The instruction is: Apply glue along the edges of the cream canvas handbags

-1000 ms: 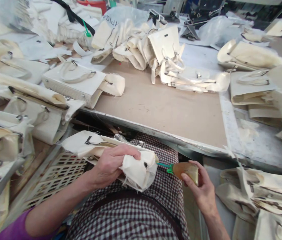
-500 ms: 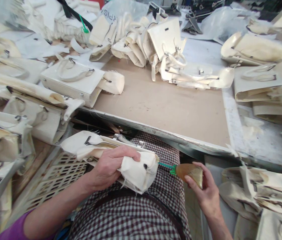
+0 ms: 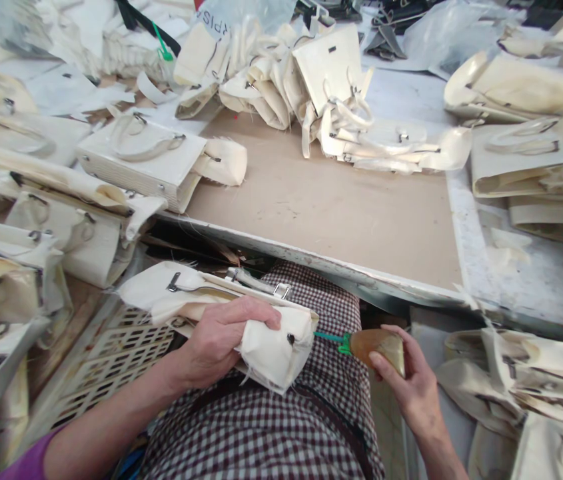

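Observation:
A cream handbag point(image 3: 276, 350) with frayed edges and a zip lies across my lap, its near end folded toward me. My left hand point(image 3: 221, 340) is closed around it, thumb and fingers pressing the fabric. In my right hand point(image 3: 408, 377) is a squeeze bottle point(image 3: 374, 350) of amber liquid, probably glue, gripped between thumb and fingers and lying on its side. Its thin green nozzle point(image 3: 330, 337) points left and reaches the bag's right edge. Whether the tip touches the bag or sits just behind it, I cannot tell.
A table point(image 3: 321, 213) with a brown board stands ahead, its edge near my lap. Unfinished cream bags point(image 3: 141, 153) lie left, more point(image 3: 526, 143) at right, and a heap point(image 3: 331, 73) at the back. A plastic crate point(image 3: 106, 360) stands at my left, further bags point(image 3: 536, 387) low at right.
The nozzle tip has shifted very slightly left along the bag's right edge. Both hands keep their hold, and the view has tilted a little.

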A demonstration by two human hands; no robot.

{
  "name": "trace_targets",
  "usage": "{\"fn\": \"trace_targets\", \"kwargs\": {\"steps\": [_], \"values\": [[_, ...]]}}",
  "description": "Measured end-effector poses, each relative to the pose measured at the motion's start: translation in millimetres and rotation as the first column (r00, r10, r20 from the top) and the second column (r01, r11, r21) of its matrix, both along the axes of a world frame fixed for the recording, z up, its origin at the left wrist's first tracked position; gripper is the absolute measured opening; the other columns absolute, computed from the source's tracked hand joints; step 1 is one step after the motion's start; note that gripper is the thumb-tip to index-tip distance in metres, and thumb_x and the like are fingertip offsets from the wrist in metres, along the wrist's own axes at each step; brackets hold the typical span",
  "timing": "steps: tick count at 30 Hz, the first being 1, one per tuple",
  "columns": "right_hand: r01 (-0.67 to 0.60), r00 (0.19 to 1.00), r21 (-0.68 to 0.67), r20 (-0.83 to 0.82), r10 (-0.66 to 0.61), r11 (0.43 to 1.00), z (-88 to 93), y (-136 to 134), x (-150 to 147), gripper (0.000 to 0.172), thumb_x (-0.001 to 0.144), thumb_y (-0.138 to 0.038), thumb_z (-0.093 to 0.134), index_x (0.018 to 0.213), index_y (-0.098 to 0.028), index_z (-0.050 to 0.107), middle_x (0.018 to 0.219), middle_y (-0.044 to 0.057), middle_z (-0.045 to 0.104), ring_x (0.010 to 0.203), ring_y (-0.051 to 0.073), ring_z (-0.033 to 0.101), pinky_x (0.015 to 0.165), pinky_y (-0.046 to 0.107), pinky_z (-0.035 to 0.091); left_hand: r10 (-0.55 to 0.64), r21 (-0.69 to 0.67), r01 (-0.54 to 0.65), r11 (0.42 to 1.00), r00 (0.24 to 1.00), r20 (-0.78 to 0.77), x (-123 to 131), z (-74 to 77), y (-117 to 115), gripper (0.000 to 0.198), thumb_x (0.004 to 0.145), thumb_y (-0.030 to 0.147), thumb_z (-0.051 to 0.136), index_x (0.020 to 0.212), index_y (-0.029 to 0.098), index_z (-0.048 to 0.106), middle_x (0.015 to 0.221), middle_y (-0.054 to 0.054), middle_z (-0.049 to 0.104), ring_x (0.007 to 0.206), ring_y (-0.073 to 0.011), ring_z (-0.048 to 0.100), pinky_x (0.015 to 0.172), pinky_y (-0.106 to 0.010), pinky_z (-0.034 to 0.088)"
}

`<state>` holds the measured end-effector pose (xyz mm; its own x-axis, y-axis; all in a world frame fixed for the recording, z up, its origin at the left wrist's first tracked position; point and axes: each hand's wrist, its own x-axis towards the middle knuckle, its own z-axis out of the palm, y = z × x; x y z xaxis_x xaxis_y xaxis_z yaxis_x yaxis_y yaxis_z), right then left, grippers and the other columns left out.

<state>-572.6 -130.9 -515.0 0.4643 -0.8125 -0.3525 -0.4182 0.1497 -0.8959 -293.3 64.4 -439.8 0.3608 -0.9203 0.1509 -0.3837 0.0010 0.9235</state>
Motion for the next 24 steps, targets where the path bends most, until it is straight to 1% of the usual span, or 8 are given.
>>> {"fn": "trace_targets", "kwargs": {"steps": [2,4,7,9,11,15,20,24], "values": [[-0.035,0.999,0.045,-0.005,0.035,0.998,0.1,1,0,0.06,0.071,-0.051,0.084,0.12,-0.024,0.063,0.103,0.006,0.07,0.08,0.025,0.065,0.058,0.03,0.054,-0.001,0.006,0.001,1.0,1.0,-0.006,-1,-1.2,2,0.02,0.098,0.023,0.053,0.101,0.019,0.073,0.1,-0.01,0.077,0.091,-0.0226,0.073,0.083,-0.032,0.059],[-0.014,1.0,0.05,-0.006,0.014,0.999,-0.3,1,0,0.059,0.072,-0.051,0.083,0.12,-0.024,0.063,0.101,0.005,0.07,0.077,0.025,0.065,0.055,0.03,0.053,0.001,0.008,-0.001,1.0,1.0,-0.01,-1,-1.9,3,0.022,0.098,0.024,0.052,0.102,0.019,0.073,0.101,-0.01,0.078,0.092,-0.0232,0.073,0.083,-0.032,0.06],[0.055,0.998,-0.006,0.02,-0.055,0.998,-3.2,1,4,0.06,0.072,-0.05,0.083,0.121,-0.023,0.062,0.104,0.006,0.07,0.084,0.026,0.065,0.064,0.031,0.056,0.016,0.011,-0.016,1.0,1.0,-0.005,-2,-0.8,3,0.023,0.099,0.024,0.052,0.1,0.018,0.073,0.1,-0.01,0.078,0.092,-0.0233,0.073,0.083,-0.032,0.059],[0.056,0.998,-0.027,0.043,-0.055,0.998,-5.7,-1,6,0.06,0.07,-0.048,0.085,0.12,-0.023,0.062,0.107,0.007,0.07,0.089,0.026,0.066,0.072,0.033,0.057,0.013,0.018,-0.013,1.0,1.0,0.005,-1,0.5,3,0.022,0.098,0.023,0.052,0.099,0.018,0.074,0.099,-0.01,0.078,0.091,-0.0226,0.073,0.083,-0.031,0.059],[0.026,0.998,-0.011,0.051,-0.026,1.0,-6.6,-2,7,0.059,0.069,-0.047,0.086,0.118,-0.023,0.062,0.106,0.007,0.07,0.09,0.026,0.066,0.075,0.033,0.057,0.008,0.021,-0.008,1.0,1.0,0.006,-1,0.8,2,0.021,0.098,0.022,0.053,0.099,0.019,0.074,0.099,-0.009,0.078,0.091,-0.0218,0.073,0.083,-0.03,0.059],[-0.042,0.999,0.075,0.036,0.039,0.996,-0.9,-2,5,0.058,0.069,-0.049,0.085,0.116,-0.023,0.064,0.098,0.006,0.07,0.08,0.025,0.065,0.061,0.029,0.056,0.001,0.0,-0.001,1.0,1.0,0.004,-2,-1.6,3,0.021,0.099,0.023,0.053,0.102,0.019,0.073,0.1,-0.01,0.077,0.093,-0.0224,0.072,0.082,-0.03,0.059],[0.073,0.997,0.041,-0.019,-0.072,0.997,7.4,3,-1,0.059,0.07,-0.055,0.082,0.116,-0.022,0.064,0.094,0.004,0.068,0.068,0.02,0.059,0.049,0.026,0.053,-0.011,-0.001,0.011,1.0,0.999,0.039,-3,-2.8,8,0.021,0.099,0.021,0.051,0.103,0.02,0.072,0.101,-0.01,0.077,0.094,-0.0229,0.073,0.085,-0.031,0.058],[0.063,0.998,0.029,-0.034,-0.062,0.998,9.3,12,-4,0.06,0.07,-0.056,0.081,0.116,-0.022,0.064,0.095,0.005,0.069,0.069,0.022,0.061,0.047,0.026,0.054,-0.045,-0.068,0.057,0.996,0.986,0.157,-5,-1.8,10,0.018,0.098,0.019,0.054,0.105,0.02,0.071,0.099,-0.009,0.077,0.091,-0.0219,0.073,0.082,-0.029,0.058]]}}
